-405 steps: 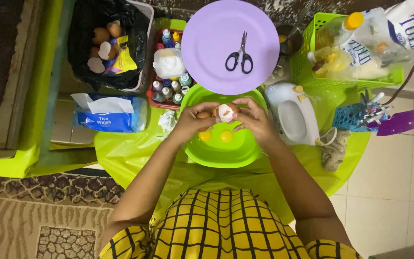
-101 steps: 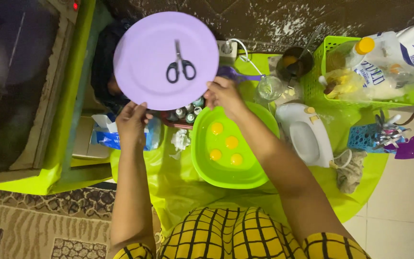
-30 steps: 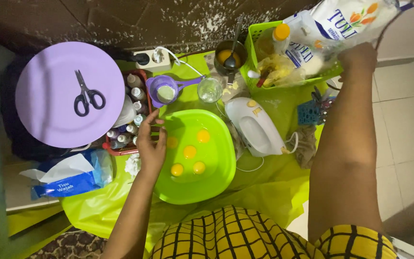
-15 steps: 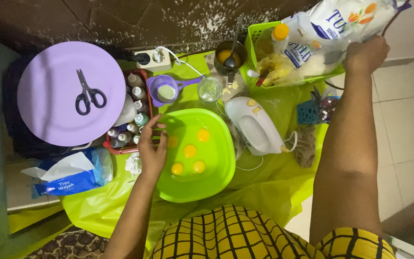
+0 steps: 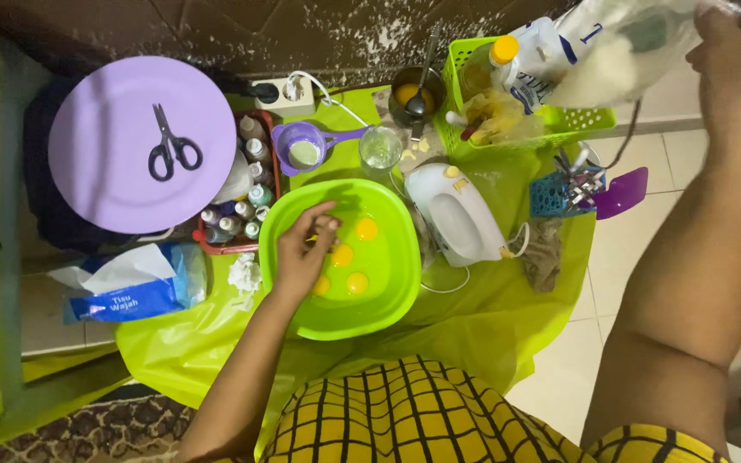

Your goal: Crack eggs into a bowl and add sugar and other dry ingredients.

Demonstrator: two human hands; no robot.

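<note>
Green plastic bowl (image 5: pixel 340 257) of egg yolks (image 5: pixel 346 257) sits steadied under the left hand (image 5: pixel 302 253), fingers loosely curled on its rim, while the right hand (image 5: pixel 735 69) grips a raised white bag (image 5: pixel 619 56).

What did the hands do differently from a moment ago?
The left hand slid from the rim of the round green plastic bowl to over its inside, fingers by the egg yolks. The right hand lifted the clear plastic bag of white powder higher out of the green basket. The round purple plate, black scissors and white hand mixer stayed put.
</note>
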